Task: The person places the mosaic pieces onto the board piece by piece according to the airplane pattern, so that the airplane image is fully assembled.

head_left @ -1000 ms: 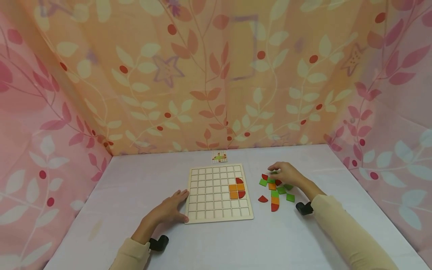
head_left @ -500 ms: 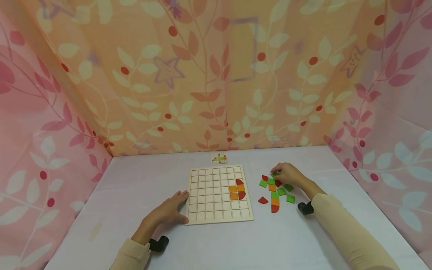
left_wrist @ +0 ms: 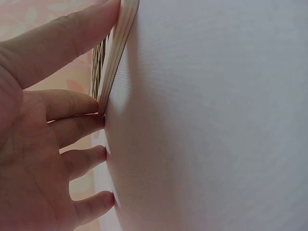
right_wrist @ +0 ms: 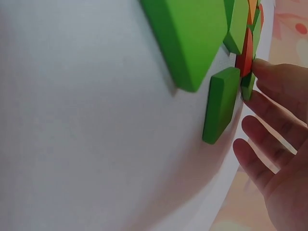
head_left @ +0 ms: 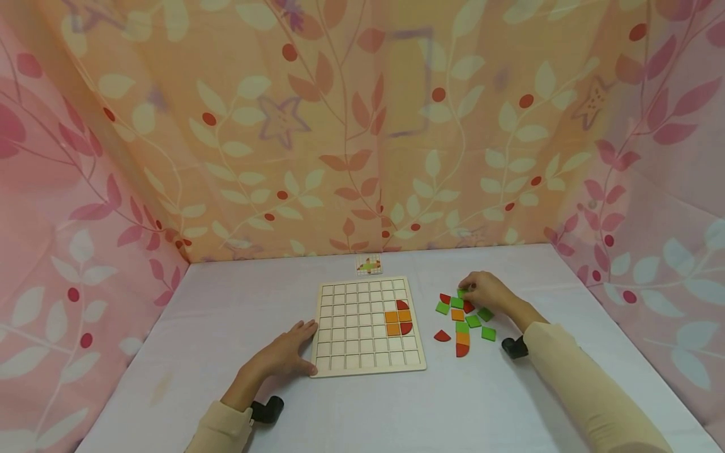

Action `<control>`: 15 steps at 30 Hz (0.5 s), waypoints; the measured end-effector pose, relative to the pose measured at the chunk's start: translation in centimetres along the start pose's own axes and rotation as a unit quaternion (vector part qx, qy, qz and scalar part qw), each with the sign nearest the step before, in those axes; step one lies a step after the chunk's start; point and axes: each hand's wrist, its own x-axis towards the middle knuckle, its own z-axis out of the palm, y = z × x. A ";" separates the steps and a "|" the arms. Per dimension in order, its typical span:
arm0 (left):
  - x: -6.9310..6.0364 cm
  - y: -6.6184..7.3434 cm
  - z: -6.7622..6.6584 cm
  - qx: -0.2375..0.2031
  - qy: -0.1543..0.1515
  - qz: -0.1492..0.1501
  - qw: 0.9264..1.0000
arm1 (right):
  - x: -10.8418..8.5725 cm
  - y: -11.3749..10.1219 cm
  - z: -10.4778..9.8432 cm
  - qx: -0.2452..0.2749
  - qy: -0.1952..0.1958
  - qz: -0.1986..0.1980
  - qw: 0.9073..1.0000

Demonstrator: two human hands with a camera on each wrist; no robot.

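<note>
The left hand rests at the left edge of a pale wooden grid board, thumb and fingers spread; its thumb and forefinger touch the board's side in the left wrist view. On the board's right part lie orange squares and red quarter-round pieces. The right hand is over the top of the loose tiles, pinching a green tile between thumb and fingertips. The right wrist view shows the hand at that tile, beside a red piece.
More loose green, orange and red pieces lie right of the board. A small patterned card lies behind the board. Floral cloth hangs behind and on both sides of the white tabletop.
The right hand has shifted slightly to the right, its fingertips coming down onto the green tile at the top of the loose pieces. The left hand has stayed at the board.
</note>
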 end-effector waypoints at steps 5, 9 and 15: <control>0.0 -0.1 0.0 -0.001 0.000 0.000 1.000 | -0.1 0.1 -0.1 0.001 -0.005 0.002 1.000; 0.0 -0.1 0.0 0.001 0.000 0.001 1.000 | 0.1 0.2 -0.2 0.003 -0.009 0.007 1.000; 0.0 0.1 -0.1 0.001 -0.002 -0.001 1.000 | 0.4 0.0 -0.3 -0.007 -0.018 0.006 1.000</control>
